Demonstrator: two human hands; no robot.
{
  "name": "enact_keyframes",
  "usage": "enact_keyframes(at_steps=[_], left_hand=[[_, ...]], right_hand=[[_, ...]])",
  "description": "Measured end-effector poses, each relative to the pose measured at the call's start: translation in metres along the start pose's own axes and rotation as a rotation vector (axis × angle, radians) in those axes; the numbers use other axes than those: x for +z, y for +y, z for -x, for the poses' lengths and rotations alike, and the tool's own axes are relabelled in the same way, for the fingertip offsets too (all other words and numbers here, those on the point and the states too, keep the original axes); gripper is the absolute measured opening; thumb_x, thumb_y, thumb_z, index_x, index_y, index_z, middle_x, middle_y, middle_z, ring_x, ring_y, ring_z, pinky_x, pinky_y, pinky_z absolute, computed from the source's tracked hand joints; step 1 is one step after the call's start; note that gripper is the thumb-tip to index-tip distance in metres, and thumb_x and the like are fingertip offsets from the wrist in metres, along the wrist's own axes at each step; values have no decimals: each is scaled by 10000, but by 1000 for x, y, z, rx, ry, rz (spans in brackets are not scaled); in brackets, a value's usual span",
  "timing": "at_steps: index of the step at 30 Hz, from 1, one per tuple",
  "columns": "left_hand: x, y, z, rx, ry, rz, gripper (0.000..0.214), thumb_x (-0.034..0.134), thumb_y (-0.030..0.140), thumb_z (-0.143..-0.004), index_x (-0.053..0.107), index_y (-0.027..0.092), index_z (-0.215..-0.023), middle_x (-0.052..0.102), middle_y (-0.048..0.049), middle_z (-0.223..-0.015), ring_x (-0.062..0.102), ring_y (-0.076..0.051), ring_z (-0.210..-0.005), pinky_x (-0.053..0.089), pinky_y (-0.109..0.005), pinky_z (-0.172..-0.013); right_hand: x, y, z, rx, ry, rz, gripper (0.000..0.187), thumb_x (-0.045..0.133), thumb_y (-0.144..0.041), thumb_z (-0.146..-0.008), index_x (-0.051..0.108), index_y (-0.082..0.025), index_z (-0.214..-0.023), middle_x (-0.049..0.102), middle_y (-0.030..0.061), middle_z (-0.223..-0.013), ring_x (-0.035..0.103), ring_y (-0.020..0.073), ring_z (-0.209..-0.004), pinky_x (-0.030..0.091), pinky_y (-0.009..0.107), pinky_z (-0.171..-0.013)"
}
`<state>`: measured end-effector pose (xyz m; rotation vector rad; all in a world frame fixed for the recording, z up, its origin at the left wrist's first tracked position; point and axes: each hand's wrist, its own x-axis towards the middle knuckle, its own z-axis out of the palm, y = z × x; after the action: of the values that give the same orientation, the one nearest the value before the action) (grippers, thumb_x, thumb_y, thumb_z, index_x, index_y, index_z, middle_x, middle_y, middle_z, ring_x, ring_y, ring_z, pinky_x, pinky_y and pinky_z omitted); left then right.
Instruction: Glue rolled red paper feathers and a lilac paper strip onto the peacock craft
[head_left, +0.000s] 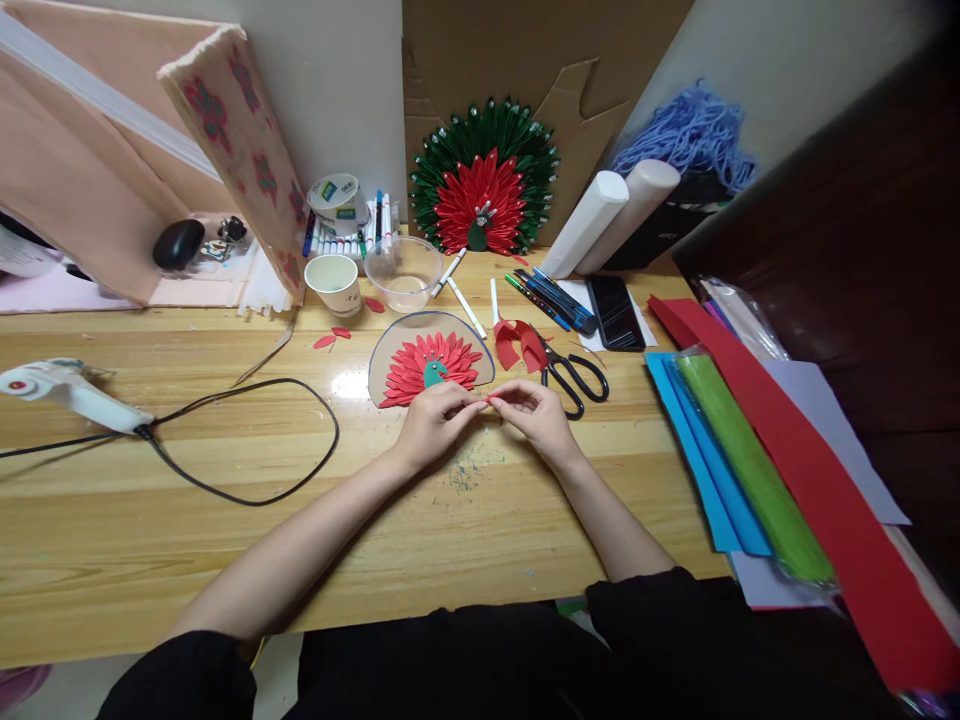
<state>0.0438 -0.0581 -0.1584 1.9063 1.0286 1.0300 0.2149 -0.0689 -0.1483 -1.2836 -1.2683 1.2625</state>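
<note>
My left hand [435,420] and my right hand [534,412] meet at the middle of the wooden table [225,540]. Both pinch the ends of a small red paper piece [489,399] between fingertips. Just beyond them lies a half-round cardboard piece [429,362] covered with red paper petals and a green bird shape at its centre. Red paper scraps [517,344] and black-handled scissors [571,376] lie to the right of it.
A glue gun [64,388] with a looping black cord lies at the left. A paper cup [334,284], clear bowl [403,272], markers [551,298], phone [615,312] and a finished red-green fan [484,192] sit behind. Coloured sheets [750,470] lie at the right.
</note>
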Motion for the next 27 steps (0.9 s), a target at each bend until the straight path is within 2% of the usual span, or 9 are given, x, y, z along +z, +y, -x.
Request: enact_keyframes(at_steps=[4,15,27], left_hand=[[0,-1,0,3,30,1,204,551,324,-832,687,172,-816,664,-65,-774,594,-151,-725,468,-282,-682],[0,-1,1,-8,54,0,182,557,307,-830,676,171,-810,661,-63,-787,589,-152,-740,462,-281,-692],[1,-1,1,-11,13,-9,196,554,317,-833,679,168,-815,662,-65,-782,588,-148,-726,460,-274,-681]], right_hand=[[1,0,0,1,38,17,252,736,-378,-632,640,-175,-746,686,41,-754,654,161,-709,551,294,-689],[3,4,-1,32,33,-24,253,730,-361,-625,587,-180,-729,651,20,-721,638,144,-684,543,286,-690],[5,3,0,55,1,-87,239,721,-329,-641,563,-179,-738,602,-1,-713,608,119,-677,505,237,-660]])
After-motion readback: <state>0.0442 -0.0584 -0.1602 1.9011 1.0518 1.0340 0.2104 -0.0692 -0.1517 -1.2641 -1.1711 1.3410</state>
